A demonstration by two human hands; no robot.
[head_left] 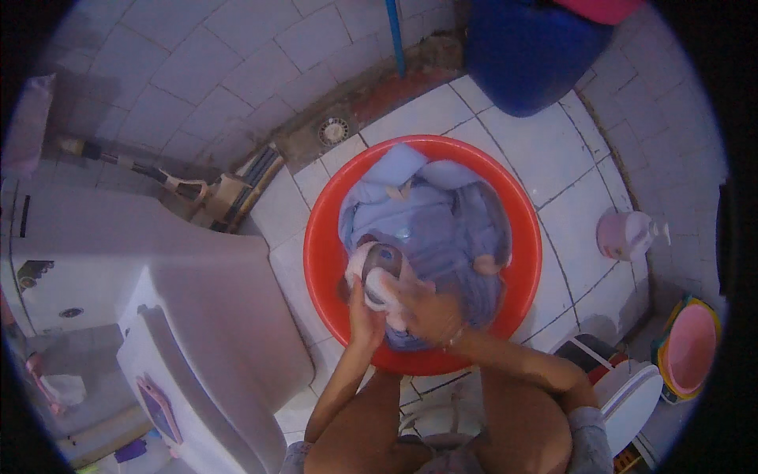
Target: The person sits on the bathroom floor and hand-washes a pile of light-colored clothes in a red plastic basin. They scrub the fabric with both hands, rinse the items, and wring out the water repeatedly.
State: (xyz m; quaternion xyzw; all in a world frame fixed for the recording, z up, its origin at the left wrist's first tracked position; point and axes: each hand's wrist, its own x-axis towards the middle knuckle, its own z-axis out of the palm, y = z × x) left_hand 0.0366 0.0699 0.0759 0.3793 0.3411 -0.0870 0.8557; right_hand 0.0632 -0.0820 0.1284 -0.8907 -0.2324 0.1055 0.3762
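Over a red basin (317, 261), my left hand (365, 316) grips a rounded white-and-grey thing (384, 259). It looks like a small shoe, with a blue mark on its grey part, but its kind is not certain. My right hand (433, 314) is against its white lower side, its fingers blurred by motion and partly hidden. Beneath both hands, blue wet-looking cloth (422, 209) fills the basin, bunched in folds. Small beige patches show among the folds.
The basin stands on white tiles (545, 166) before my knees. A white toilet (213, 308) is at the left, with a brush (189, 189) behind it. A pink pump bottle (625, 235), a blue bin (529, 55) and stacked small basins (691, 347) are at the right.
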